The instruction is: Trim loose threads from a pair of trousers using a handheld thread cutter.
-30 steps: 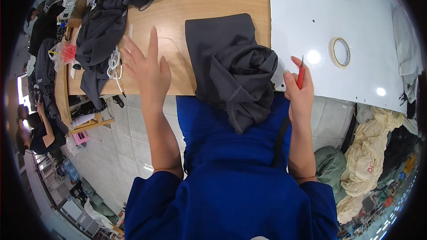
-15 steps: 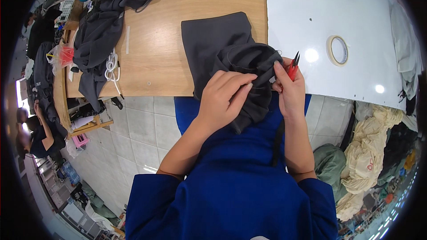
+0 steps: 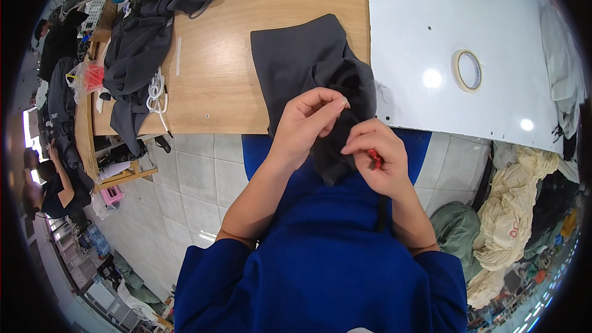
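A dark grey garment piece [image 3: 296,49] lies bunched over the wooden table's near edge, with a loose fold hanging toward my lap. Over its middle, my left hand [image 3: 308,120] is closed in a pinch, thumb against forefinger; whatever is between the tips is too small to make out. Just right of it and a bit nearer, my right hand [image 3: 383,155] is closed, its thumb and forefinger together by the hanging fold. Red-handled thread snips [image 3: 375,159] are tucked in its palm, the blades hidden by the hand.
To the right, a roll of masking tape [image 3: 457,71] sits on the white tabletop [image 3: 413,31]. Dark garments [image 3: 139,49] and a coiled white cord [image 3: 156,95] occupy the wooden table's left side. Cream cloth [image 3: 512,209] is heaped at lower right. Another person [image 3: 58,188] is at far left.
My right hand has come left and nearer to me, letting the garment's gathered right edge drop; the snips have turned into the palm. My left hand has shifted slightly, still pinching.
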Motion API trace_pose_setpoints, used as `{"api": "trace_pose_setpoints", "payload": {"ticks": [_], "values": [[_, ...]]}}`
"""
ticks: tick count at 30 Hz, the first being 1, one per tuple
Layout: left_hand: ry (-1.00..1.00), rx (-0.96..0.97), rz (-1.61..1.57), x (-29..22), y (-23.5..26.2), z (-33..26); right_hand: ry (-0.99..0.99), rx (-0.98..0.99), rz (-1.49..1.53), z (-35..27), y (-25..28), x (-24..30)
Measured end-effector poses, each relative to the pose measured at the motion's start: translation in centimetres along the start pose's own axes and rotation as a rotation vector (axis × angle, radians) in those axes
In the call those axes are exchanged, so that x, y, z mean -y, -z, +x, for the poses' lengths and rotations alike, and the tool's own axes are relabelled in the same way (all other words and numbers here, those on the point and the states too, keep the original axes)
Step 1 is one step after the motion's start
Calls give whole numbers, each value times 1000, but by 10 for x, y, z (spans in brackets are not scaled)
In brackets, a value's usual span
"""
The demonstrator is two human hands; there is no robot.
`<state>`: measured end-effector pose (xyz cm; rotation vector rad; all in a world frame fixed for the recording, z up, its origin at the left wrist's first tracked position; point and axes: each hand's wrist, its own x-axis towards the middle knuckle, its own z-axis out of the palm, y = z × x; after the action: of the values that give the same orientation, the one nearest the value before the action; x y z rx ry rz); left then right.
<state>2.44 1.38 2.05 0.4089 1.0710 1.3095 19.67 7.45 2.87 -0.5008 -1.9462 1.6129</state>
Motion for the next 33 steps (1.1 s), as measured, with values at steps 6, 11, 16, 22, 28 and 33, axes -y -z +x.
{"api": "trace_pose_setpoints", "payload": {"ticks": [6,11,16,22,28,33], "values": [[-22,-137,36,3,-14,2,-189,-557,380,-6,2,-15],[18,-145,167,4,-13,-2,-613,-546,354,19,19,-16],[-45,-117,246,7,-13,-3,-416,-343,343,15,5,-18],[5,-84,40,1,-4,-2,-283,-246,169,6,0,-15],[-51,-204,-3,3,-17,-2,-22,-470,-187,5,7,0],[9,-183,-182,-3,-23,-4,200,-252,-327,0,12,14]]}}
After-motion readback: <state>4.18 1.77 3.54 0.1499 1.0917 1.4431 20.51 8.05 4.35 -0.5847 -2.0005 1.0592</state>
